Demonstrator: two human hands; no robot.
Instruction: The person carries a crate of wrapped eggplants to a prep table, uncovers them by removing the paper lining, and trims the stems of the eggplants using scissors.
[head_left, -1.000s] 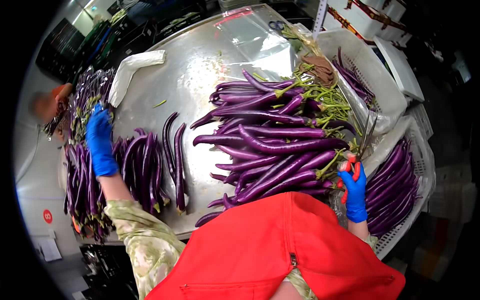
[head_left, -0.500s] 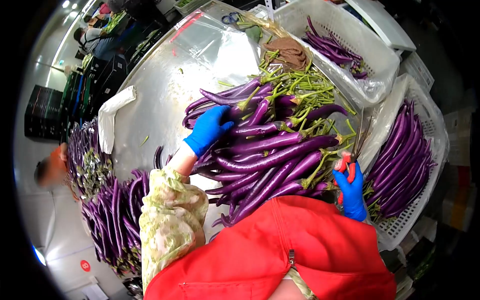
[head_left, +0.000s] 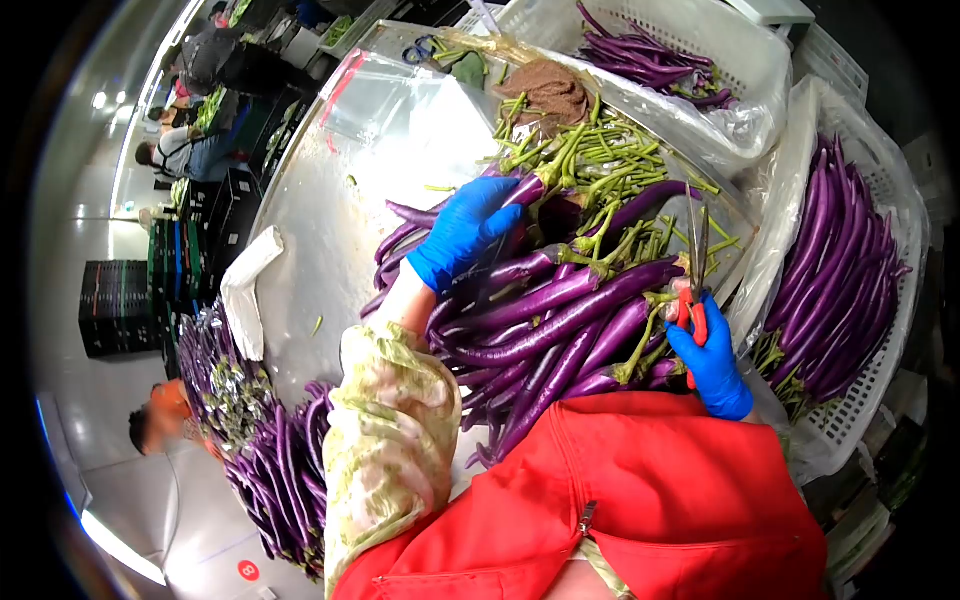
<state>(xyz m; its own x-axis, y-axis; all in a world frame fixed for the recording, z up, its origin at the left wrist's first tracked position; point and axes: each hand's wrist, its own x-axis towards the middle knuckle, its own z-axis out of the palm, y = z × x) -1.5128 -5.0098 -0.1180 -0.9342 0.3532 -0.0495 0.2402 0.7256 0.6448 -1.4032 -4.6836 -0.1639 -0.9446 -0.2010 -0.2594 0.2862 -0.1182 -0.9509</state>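
Note:
My left hand [head_left: 463, 232], in a blue glove, is closed around an eggplant [head_left: 526, 190] at the top of the large pile. Its green stem end points up and right. In my right hand [head_left: 708, 358], also gloved in blue, are red-handled scissors [head_left: 694, 310], their blades upward and slightly apart. The pile of purple eggplants [head_left: 560, 322] lies between my hands, with stems mostly to the right. Cut green stems [head_left: 625, 160] are heaped beyond it, beside a brown cloth [head_left: 548, 92].
Lined white crates of eggplants stand at the right [head_left: 850, 440] and far right corner [head_left: 745, 60]. More eggplants [head_left: 285, 480] and wrapped bunches [head_left: 222, 380] lie left, near a white folded item [head_left: 243, 290]. A person in orange [head_left: 170, 412] and other people are at left.
My left hand has moved from the left bunches to the large pile and closed on an eggplant there. The view has turned; my right hand still holds the scissors.

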